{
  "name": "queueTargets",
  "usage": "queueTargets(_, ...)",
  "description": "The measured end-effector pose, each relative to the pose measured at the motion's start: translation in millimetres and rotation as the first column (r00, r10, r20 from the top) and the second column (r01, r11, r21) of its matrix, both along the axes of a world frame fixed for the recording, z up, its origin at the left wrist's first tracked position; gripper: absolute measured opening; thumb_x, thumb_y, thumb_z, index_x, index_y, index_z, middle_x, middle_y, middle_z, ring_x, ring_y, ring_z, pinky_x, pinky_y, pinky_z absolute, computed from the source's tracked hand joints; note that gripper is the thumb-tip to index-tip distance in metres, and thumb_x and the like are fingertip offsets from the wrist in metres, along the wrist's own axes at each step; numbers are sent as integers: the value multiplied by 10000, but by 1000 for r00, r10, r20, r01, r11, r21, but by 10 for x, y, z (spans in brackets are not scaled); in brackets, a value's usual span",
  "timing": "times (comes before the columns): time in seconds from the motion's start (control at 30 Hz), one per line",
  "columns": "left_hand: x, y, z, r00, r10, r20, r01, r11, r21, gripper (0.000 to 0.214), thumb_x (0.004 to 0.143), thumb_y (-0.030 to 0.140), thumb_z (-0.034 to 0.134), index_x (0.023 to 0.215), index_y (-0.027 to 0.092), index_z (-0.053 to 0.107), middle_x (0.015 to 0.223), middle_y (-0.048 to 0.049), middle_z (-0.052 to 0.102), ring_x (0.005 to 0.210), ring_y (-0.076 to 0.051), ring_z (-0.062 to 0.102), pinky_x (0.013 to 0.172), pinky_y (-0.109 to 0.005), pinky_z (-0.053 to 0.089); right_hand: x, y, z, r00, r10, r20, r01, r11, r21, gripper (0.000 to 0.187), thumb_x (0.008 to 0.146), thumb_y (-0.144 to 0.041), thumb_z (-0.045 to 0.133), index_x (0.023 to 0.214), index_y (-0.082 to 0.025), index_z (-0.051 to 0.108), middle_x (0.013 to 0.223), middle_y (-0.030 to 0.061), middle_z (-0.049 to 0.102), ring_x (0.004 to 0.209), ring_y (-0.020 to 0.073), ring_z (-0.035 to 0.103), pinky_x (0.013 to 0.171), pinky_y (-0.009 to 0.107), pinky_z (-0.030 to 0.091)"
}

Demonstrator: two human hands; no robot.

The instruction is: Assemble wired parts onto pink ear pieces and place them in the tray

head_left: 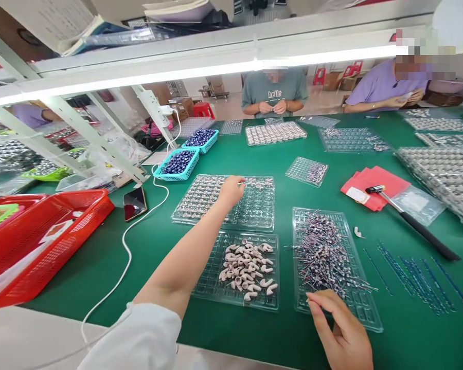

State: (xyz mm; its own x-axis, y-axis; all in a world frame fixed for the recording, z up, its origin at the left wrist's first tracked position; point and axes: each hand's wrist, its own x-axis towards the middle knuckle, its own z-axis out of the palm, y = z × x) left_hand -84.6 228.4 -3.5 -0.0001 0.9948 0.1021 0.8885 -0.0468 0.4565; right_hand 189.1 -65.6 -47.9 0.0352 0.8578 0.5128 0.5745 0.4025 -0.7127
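Note:
My left hand (230, 191) reaches out over the far clear compartment tray (260, 213), fingers pinched on a small part with thin wire leads at the tray's upper row. My right hand (341, 334) rests at the near edge of the right tray (364, 308), fingertips curled on the heap of small wired components (324, 252). Between my arms lies a near tray (212, 280) holding a pile of pale curved plastic pieces (247, 270).
A red basket (42, 241) stands at the left beside a phone (134, 203) and a white cable (127, 252). Two teal baskets (177, 164) of dark beads sit farther back. A hammer (412, 221), red paper (378, 182), more trays and two seated people lie across the green table.

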Motion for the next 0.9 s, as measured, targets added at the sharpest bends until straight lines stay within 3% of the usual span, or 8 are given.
queueTargets(0.1, 146, 301, -73, 999, 0, -45, -2, 999, -46, 319, 987, 334, 612, 1260, 168, 616, 1288, -114, 626, 1094, -243, 648, 927, -456, 569, -7, 19, -5, 1000, -6, 2, 6, 1000, 21, 104, 941, -238, 604, 960, -244, 705, 852, 37, 736, 719, 165, 714, 637, 243, 584)
queueTargets(0.23, 226, 489, -164, 997, 17, -79, -26, 993, -112, 327, 985, 332, 616, 1268, 168, 612, 1280, -112, 629, 1079, -243, 654, 911, -446, 577, -24, 19, 6, 1000, -7, -26, 7, 1000, 15, 114, 931, -173, 604, 969, -226, 698, 835, 33, 721, 745, 158, 699, 668, 259, 579)
queueTargets(0.37, 258, 483, -225, 997, 43, -62, -48, 996, -76, 263, 965, 309, 632, 1163, 137, 652, 1256, -122, 631, 1131, -264, 621, 973, -472, 526, -40, -4, 11, 995, -3, -96, 1, 1000, -25, 181, 923, -111, 587, 1004, -230, 698, 820, 26, 707, 738, 154, 675, 662, 281, 564)
queueTargets(0.47, 276, 408, -212, 998, 67, -18, -67, 998, 0, 117, 911, 200, 623, 946, 105, 682, 1221, -182, 615, 1244, -311, 527, 1070, -434, 421, -30, -45, -30, 974, -97, -204, 94, 995, -24, 188, 923, -117, 590, 1016, -234, 704, 838, 33, 700, 752, 165, 670, 653, 292, 559)
queueTargets(0.53, 294, 334, -158, 997, 78, 19, -79, 996, 36, 77, 877, 168, 611, 873, 114, 665, 1171, -186, 629, 1222, -308, 529, 1053, -397, 414, 2, -75, -55, 951, -171, -258, 169, 985, -28, 169, 927, -136, 595, 1004, -236, 706, 869, 40, 703, 789, 174, 674, 664, 294, 561)
queueTargets(0.67, 387, 67, 60, 991, 73, 110, -81, 994, 70, 69, 862, 193, 591, 849, 137, 628, 960, -122, 704, 969, -251, 628, 898, -358, 480, 143, -88, -5, 958, -230, -170, 218, 972, -85, 137, 937, -178, 604, 998, -247, 705, 914, 34, 718, 835, 173, 683, 699, 290, 556)
queueTargets(0.8, 585, -532, 359, 967, -35, 251, 12, 995, 95, 115, 873, 276, 599, 859, 164, 618, 851, -54, 732, 807, -186, 674, 759, -305, 516, 314, -32, 127, 981, -140, 135, 155, 981, -115, 98, 946, -222, 600, 948, -245, 695, 883, 27, 714, 824, 183, 661, 737, 320, 536)
queueTargets(0.9, 730, -1148, 538, 793, -191, 578, 173, 981, 87, 97, 830, 227, 637, 900, 165, 612, 752, -32, 721, 675, -161, 678, 656, -293, 534, 365, 6, 153, 932, -16, 361, 91, 977, -191, 93, 949, -206, 592, 916, -235, 675, 871, 31, 692, 843, 198, 629, 750, 338, 507)
